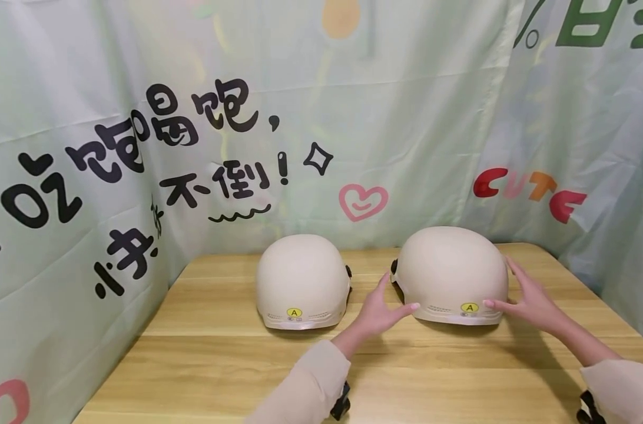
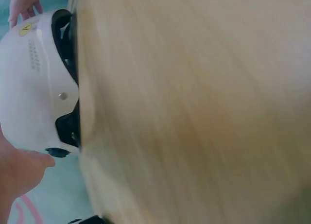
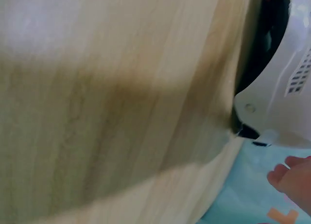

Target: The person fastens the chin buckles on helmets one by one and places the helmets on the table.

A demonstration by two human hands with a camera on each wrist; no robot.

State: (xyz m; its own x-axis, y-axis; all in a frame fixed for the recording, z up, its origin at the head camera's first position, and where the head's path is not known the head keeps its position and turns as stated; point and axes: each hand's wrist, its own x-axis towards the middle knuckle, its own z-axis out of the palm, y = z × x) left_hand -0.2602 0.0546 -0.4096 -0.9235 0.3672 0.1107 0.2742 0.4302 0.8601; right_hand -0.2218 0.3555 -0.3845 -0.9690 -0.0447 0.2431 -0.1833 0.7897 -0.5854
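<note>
A cream half-shell helmet [image 1: 454,271] with a yellow sticker marked A stands dome up on the wooden table. On its left side is my left hand [image 1: 377,312], thumb and fingers spread apart, the thumb tip at the lower front. My right hand [image 1: 530,303] spreads at the other side, its thumb tip beside the sticker and its fingers along the far right edge. In the left wrist view, the left hand [image 2: 19,173] reaches the black buckle part at the helmet's [image 2: 29,88] end. The right wrist view has the right hand's [image 3: 294,180] fingertips near the helmet [image 3: 286,107].
A second matching cream helmet [image 1: 302,280] stands to the left on the wooden table [image 1: 221,365], close to my left forearm. A pale printed curtain [image 1: 417,118] hangs behind and along both sides of the table.
</note>
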